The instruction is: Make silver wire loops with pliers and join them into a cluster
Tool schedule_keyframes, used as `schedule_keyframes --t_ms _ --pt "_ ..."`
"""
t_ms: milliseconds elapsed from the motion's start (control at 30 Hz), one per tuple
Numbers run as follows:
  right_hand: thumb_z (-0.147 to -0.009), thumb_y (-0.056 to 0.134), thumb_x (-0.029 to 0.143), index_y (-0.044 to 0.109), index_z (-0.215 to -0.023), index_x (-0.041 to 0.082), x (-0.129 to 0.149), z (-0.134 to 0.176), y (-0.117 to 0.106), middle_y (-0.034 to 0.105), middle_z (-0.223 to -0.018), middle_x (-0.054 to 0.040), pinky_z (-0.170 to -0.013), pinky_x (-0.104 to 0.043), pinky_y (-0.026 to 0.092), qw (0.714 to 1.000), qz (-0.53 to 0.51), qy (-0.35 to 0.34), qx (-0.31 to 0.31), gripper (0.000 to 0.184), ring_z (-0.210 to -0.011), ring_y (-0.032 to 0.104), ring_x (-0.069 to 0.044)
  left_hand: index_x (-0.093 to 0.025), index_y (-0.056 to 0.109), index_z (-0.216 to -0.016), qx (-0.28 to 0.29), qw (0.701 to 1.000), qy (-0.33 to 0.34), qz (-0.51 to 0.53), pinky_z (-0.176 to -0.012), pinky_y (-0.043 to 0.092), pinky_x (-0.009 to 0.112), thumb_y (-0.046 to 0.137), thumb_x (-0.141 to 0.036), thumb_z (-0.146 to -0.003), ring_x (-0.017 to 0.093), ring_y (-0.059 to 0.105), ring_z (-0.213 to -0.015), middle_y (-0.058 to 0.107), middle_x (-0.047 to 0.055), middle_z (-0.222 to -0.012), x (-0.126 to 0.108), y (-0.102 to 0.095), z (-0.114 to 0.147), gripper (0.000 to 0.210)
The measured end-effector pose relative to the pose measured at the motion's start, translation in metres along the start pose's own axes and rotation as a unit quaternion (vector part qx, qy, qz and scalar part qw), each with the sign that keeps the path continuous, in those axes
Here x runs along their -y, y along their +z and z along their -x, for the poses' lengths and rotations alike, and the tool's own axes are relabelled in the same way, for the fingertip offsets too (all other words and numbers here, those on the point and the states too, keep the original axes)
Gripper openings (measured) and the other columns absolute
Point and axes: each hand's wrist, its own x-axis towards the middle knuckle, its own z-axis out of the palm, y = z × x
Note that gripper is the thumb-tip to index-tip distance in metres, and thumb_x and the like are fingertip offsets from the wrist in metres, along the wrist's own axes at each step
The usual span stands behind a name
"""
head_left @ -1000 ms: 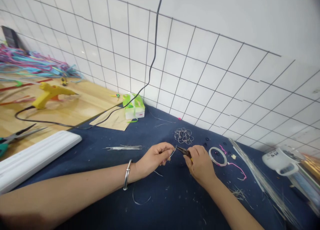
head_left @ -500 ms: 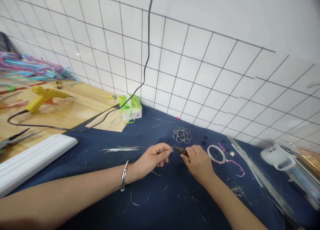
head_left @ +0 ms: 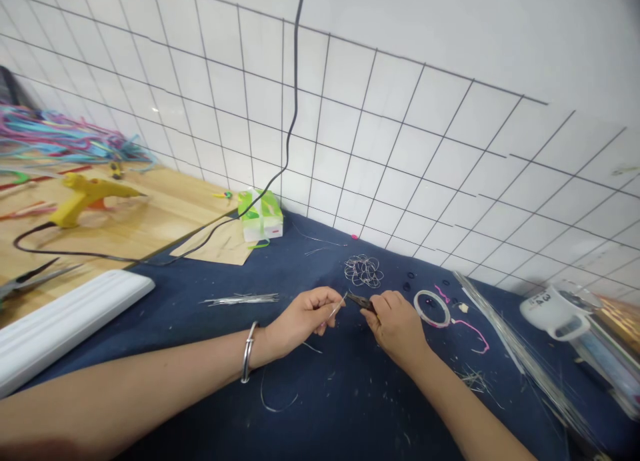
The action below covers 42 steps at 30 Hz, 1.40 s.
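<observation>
My left hand [head_left: 311, 317] pinches a thin piece of wire [head_left: 339, 306] between thumb and fingers. My right hand [head_left: 399, 326] is wrapped round a pair of dark pliers [head_left: 361, 301], whose jaws point left at the upper end of the wire. Whether the jaws grip the wire is too small to tell. Just beyond the pliers lies a cluster of wire loops [head_left: 364, 271]. A bundle of straight cut wires [head_left: 243, 299] rests to the left of my left hand.
Right of my hands lie a roll of tape [head_left: 417, 305], a pink strip [head_left: 475, 331], wire scraps [head_left: 474, 379] and long wires [head_left: 537, 364]. A white mug [head_left: 555, 312] stands at the right. Leftward are a yellow glue gun [head_left: 83, 197], its cord, a tissue pack [head_left: 261, 217] and scissors [head_left: 30, 281].
Both hands, the wire and the pliers stay in nearly the same place. The whole view has shifted very slightly.
</observation>
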Motion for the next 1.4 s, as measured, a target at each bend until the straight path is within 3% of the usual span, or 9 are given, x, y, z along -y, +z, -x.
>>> schedule_keyframes --t_ms 333,733,1033,1400 --pt "-0.089 0.037 0.037 0.055 -0.076 0.017 -0.0018 -0.0001 -0.0015 0.051 -0.071 -0.0054 -0.064 -0.028 0.032 1.0 -0.005 0.012 -0.01 0.03 -0.072 0.045 -0.017 -0.016 0.057 -0.088 0.0 1.0 -0.006 -0.005 -0.045 0.033 0.018 0.051 -0.037 -0.081 0.006 0.041 -0.046 0.051 -0.003 -0.061 -0.0004 0.0012 0.0006 0.023" --pt "-0.089 0.038 0.037 0.056 -0.081 0.017 0.0007 -0.0013 -0.0008 0.052 -0.077 -0.0064 -0.07 -0.029 0.034 0.999 -0.024 0.02 0.015 0.027 -0.077 0.046 -0.018 -0.016 0.057 -0.104 -0.03 0.999 -0.019 0.003 -0.046 0.034 0.02 0.051 -0.032 -0.081 0.007 0.043 -0.048 0.053 -0.001 -0.063 -0.0011 0.0007 0.0013 0.029" --pt "-0.089 0.037 0.037 0.054 -0.077 0.018 0.0001 0.0 0.001 0.052 -0.074 -0.0051 -0.064 -0.028 0.032 1.0 -0.01 0.016 0.01 0.029 -0.074 0.045 -0.017 -0.017 0.057 -0.104 -0.022 0.999 -0.023 0.017 -0.047 0.036 0.02 0.052 -0.033 -0.08 0.007 0.043 -0.048 0.053 -0.002 -0.063 -0.0003 0.001 0.0008 0.03" --pt "-0.089 0.035 0.04 0.053 -0.076 0.017 -0.0028 0.0003 0.0002 0.049 -0.072 -0.0063 -0.058 -0.03 0.027 0.999 0.051 -0.01 0.011 0.031 -0.069 0.042 -0.018 -0.017 0.059 -0.103 -0.014 0.999 -0.031 0.04 -0.047 0.035 0.02 0.051 -0.023 -0.079 0.006 0.044 -0.048 0.055 -0.001 -0.064 -0.0015 0.0014 0.003 0.026"
